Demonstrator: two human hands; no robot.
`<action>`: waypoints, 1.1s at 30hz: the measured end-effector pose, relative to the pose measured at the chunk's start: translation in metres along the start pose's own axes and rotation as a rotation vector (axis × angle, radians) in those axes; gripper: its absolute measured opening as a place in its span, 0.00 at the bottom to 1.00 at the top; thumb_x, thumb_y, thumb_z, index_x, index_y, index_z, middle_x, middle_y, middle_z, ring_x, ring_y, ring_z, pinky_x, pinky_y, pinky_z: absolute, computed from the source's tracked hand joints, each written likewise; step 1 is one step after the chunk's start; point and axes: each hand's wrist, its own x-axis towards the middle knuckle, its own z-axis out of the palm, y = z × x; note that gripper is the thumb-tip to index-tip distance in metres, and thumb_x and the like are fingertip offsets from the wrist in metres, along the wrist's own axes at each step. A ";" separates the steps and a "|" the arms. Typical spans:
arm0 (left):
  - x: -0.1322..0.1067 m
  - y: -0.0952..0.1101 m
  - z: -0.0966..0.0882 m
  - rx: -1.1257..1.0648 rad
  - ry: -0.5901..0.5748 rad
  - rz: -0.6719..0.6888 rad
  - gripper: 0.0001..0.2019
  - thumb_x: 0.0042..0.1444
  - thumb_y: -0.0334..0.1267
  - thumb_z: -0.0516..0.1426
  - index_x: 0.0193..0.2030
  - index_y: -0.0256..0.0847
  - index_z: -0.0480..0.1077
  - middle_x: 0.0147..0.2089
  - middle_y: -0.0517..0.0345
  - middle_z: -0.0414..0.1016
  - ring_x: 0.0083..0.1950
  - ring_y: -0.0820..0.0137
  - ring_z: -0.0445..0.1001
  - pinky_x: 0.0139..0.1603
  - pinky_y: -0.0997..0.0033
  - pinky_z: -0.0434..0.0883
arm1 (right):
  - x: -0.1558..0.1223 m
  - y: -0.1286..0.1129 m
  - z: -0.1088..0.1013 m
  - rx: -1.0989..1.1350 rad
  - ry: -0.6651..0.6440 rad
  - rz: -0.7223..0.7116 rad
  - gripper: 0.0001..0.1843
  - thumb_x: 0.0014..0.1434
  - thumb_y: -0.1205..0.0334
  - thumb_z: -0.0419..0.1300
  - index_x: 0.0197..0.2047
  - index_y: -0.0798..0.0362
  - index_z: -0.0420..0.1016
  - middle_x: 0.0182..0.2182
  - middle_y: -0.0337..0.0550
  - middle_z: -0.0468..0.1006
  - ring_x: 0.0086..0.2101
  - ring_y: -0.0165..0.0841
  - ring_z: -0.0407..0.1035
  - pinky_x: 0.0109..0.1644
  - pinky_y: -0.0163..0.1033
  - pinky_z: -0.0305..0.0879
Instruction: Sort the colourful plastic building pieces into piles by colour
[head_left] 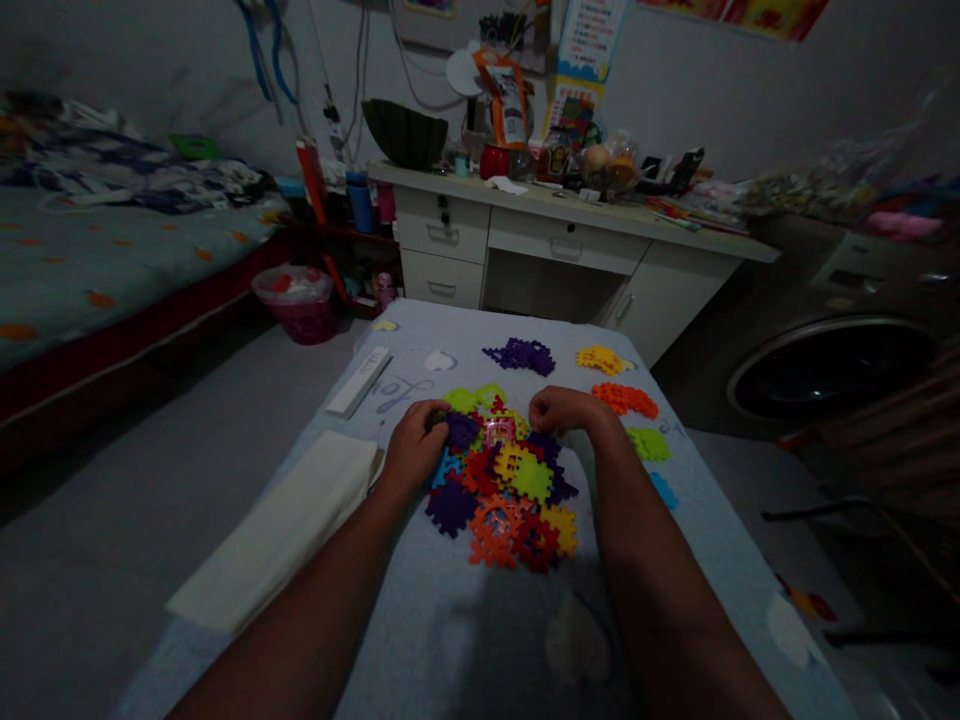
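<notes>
A pile of colourful interlocking plastic building pieces (489, 475) with toothed edges lies in the middle of the cloth-covered table. At its left side, my left hand (418, 445) is closed, thumb and fingers pinching the edge of a purple building piece (462, 430). My right hand (561, 410) is curled shut at the pile's upper right, just above more purple pieces (546, 450); whatever its fingertips hold is hidden. Between the hands sits a pink frame-like piece (499, 431). Orange pieces (495, 535) and a yellow piece (559, 528) form the near edge of the pile.
Sorted groups lie beyond and right: purple (521, 355), yellow (600, 359), orange (626, 399), green (649, 443), blue (663, 490). On the left are a folded cream cloth (281, 535) and a white box (360, 382). A desk (559, 245) stands behind.
</notes>
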 end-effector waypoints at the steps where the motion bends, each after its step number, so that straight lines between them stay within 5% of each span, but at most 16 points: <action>1: 0.000 0.000 0.000 0.005 -0.004 0.003 0.16 0.52 0.38 0.53 0.46 0.42 0.73 0.49 0.52 0.76 0.52 0.60 0.74 0.58 0.56 0.69 | -0.001 0.001 -0.002 0.026 0.003 -0.002 0.05 0.36 0.72 0.65 0.19 0.54 0.74 0.16 0.34 0.72 0.18 0.26 0.64 0.23 0.30 0.59; 12: 0.001 -0.001 0.000 0.051 -0.019 0.025 0.14 0.56 0.43 0.53 0.46 0.42 0.73 0.48 0.52 0.76 0.50 0.60 0.75 0.55 0.56 0.70 | -0.010 0.007 0.004 -0.109 -0.018 0.005 0.04 0.40 0.71 0.62 0.19 0.53 0.73 0.14 0.33 0.68 0.18 0.25 0.59 0.25 0.32 0.56; 20: 0.001 0.004 0.000 0.060 -0.005 0.046 0.17 0.62 0.49 0.49 0.44 0.42 0.74 0.47 0.52 0.76 0.50 0.61 0.74 0.56 0.59 0.69 | -0.034 0.007 -0.019 0.006 0.152 -0.168 0.04 0.41 0.66 0.63 0.25 0.54 0.74 0.21 0.33 0.72 0.24 0.27 0.64 0.29 0.32 0.57; 25: 0.002 0.005 -0.001 0.101 -0.035 0.088 0.15 0.61 0.47 0.50 0.43 0.41 0.73 0.45 0.51 0.76 0.49 0.61 0.74 0.54 0.59 0.70 | -0.027 0.003 -0.032 0.059 0.457 -0.244 0.05 0.44 0.64 0.62 0.28 0.53 0.73 0.22 0.33 0.72 0.25 0.28 0.65 0.31 0.33 0.59; 33: 0.004 0.003 -0.002 0.137 -0.062 0.098 0.15 0.61 0.47 0.50 0.44 0.41 0.73 0.45 0.51 0.76 0.49 0.60 0.73 0.53 0.57 0.70 | 0.039 -0.013 -0.025 -0.091 0.961 -0.277 0.06 0.47 0.70 0.58 0.31 0.52 0.72 0.32 0.40 0.75 0.34 0.33 0.68 0.44 0.38 0.63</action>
